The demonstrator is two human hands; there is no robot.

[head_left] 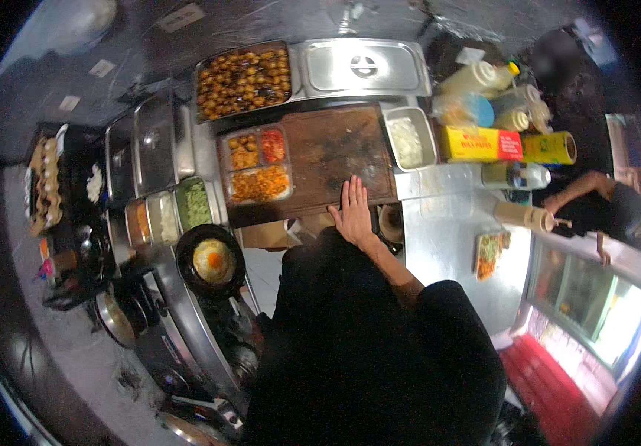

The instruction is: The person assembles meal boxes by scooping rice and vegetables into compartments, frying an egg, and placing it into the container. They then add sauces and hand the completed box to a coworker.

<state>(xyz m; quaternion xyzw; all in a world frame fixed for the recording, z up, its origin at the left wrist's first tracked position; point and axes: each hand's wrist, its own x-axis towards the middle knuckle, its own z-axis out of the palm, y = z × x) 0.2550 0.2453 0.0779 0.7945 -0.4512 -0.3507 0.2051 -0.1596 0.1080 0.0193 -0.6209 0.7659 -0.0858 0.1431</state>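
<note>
My right hand (352, 215) lies flat on the near edge of a dark wooden cutting board (335, 149), fingers stretched out, holding nothing. At the board's left end sits a clear tray with compartments (255, 177). It holds shredded orange food, red pieces and browned round pieces. Left of my body, a small black frying pan (184, 262) carries a fried egg (215, 260) with an orange yolk. The pan's handle runs down toward my dark clothing. My left hand cannot be made out there.
Behind the board stand a pan of small browned balls (243, 78) and a lidded steel pan (365, 67). Squeeze bottles (469, 78) and a yellow-red box (480, 144) are at right. Another person's arm (580, 189) reaches in. Farther left is an egg carton (46, 186).
</note>
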